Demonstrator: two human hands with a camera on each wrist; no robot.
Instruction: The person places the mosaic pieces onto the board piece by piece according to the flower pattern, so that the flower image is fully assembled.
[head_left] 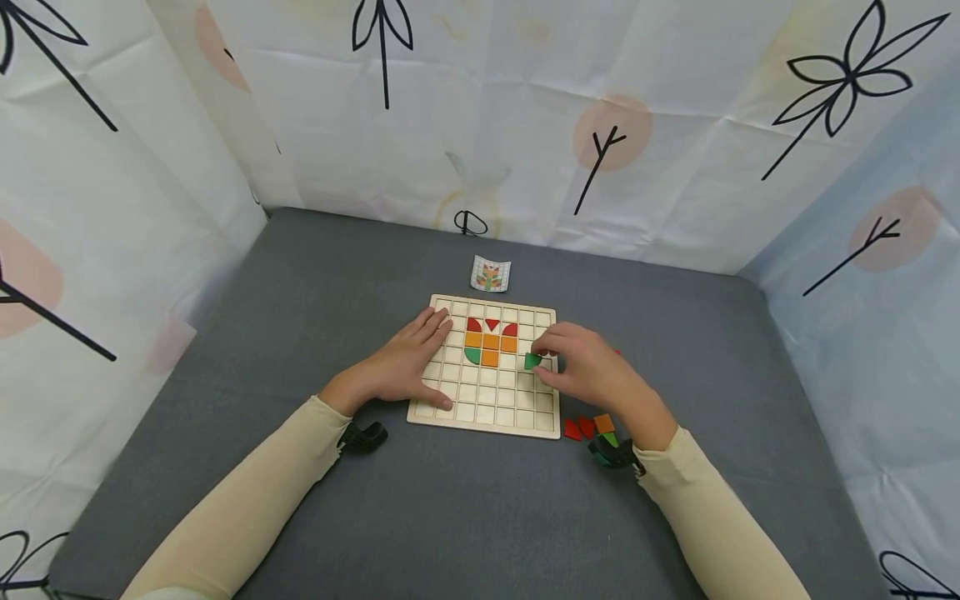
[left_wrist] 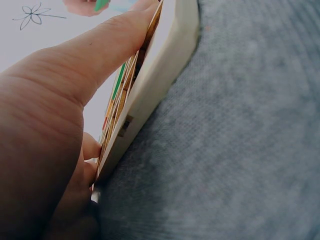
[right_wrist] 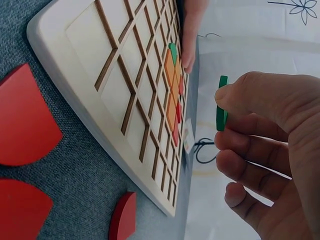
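While L hand [head_left: 400,362] rests on L edge of grid board [head_left: 465,412], thumb spread from fingers, R hand [head_left: 588,364] pinches green pc [head_left: 531,362] btwn thumb & fingertip, over board's R side. Head cam gets pc's broad face; can't tell which way its corner points. R wrist cam gets just the thin edge, long axis approx vertical in frame, pc clear of board. Only head view shows loose orange pc [head_left: 603,423] nr board's near R corner; L wrist view adds board's thick side.
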